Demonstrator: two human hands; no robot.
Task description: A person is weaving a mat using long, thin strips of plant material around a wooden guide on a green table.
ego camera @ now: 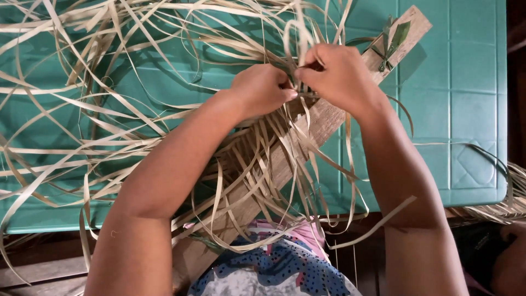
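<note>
Both hands pinching pale, flat dried-leaf weaving strips [257, 159] over a long weathered wooden plank [329, 115]: left hand [262, 87] clenched on a bunch, right hand [337, 74] gripping looped strands. Plank lying diagonally across a teal plastic table top with moulded square panels [466, 93], loose strips fanned over it. Below the table edge, dark wooden floorboards [38, 271] and patterned blue-and-pink clothing [274, 268].

A teal plastic table [471, 109] with moulded square panels fills most of the view. Near its far edge, a small folded green leaf piece [395, 39] sits close to the top of the picture. Below the table's near edge lie dark wooden floor boards [38, 271], and a patterned cloth [274, 268] in blue, pink and grey shows at the bottom.
</note>
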